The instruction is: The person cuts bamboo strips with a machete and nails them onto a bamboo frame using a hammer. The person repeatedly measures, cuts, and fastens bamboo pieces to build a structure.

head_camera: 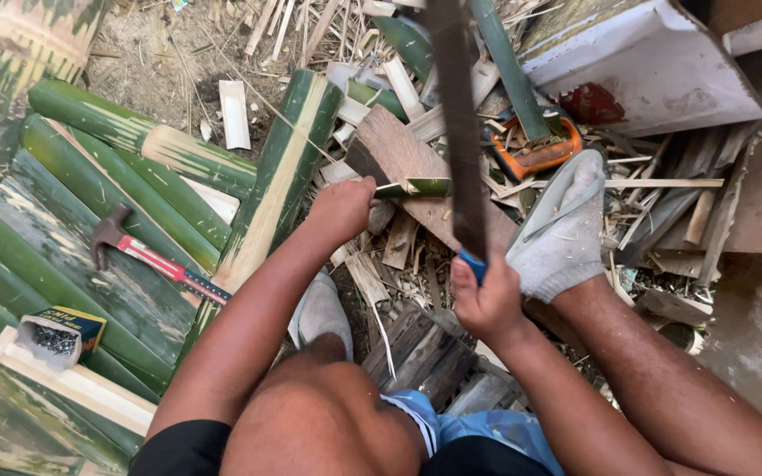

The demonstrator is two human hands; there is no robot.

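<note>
A: What's biggest here?

B: The split green bamboo halves (125,203) on the left, a red-handled claw hammer (147,253) lying on them. Smaller, the long dark machete blade (460,132), raised; the right hand (485,300) is clenched round its blue grip.

A: And the left hand (341,207)?

B: Closed on a short green bamboo strip (414,187), pinning it on the brown wooden chopping block (416,172). Probably light, stiff and splintery; best held at the end away from the blade.

views: one, head-worn | faces: steeply down over knees and arms | range: close, arm's length | covers: wood block (399,159), bamboo (284,176), ground litter
</note>
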